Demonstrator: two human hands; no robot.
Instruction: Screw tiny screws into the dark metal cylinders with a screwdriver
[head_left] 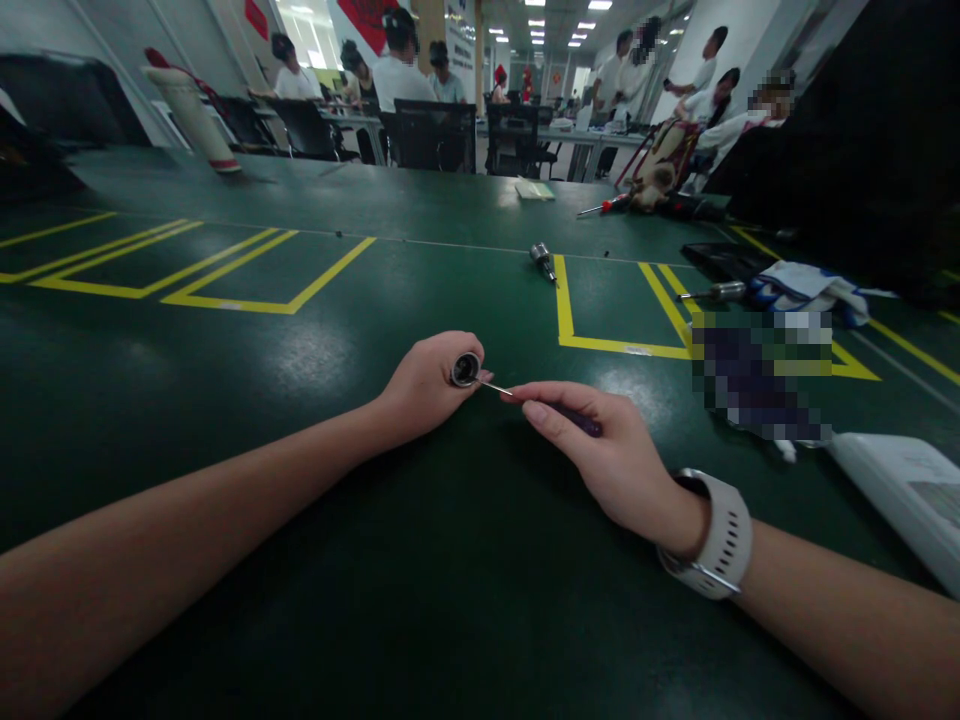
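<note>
My left hand (429,388) is closed around a small round metal part (465,369), whose open end with a dark inside faces me. Most of that part is hidden in the palm. In my right hand (611,450) is a thin screwdriver (577,415) with a dark handle, gripped between thumb and fingers. Its slim metal shaft points left to the rim of the round part; whether the tip touches it I cannot tell. Farther back on the green table lies a metal drill-like piece (541,258) with a narrow tip.
Yellow tape (630,348) marks boxes on the table (300,560). To the right are a metal-bodied tool (716,291), a blue-and-white cloth (814,285) and a white box (900,480). A red-tipped screwdriver (604,207) lies at the back. Several people sit or stand beyond.
</note>
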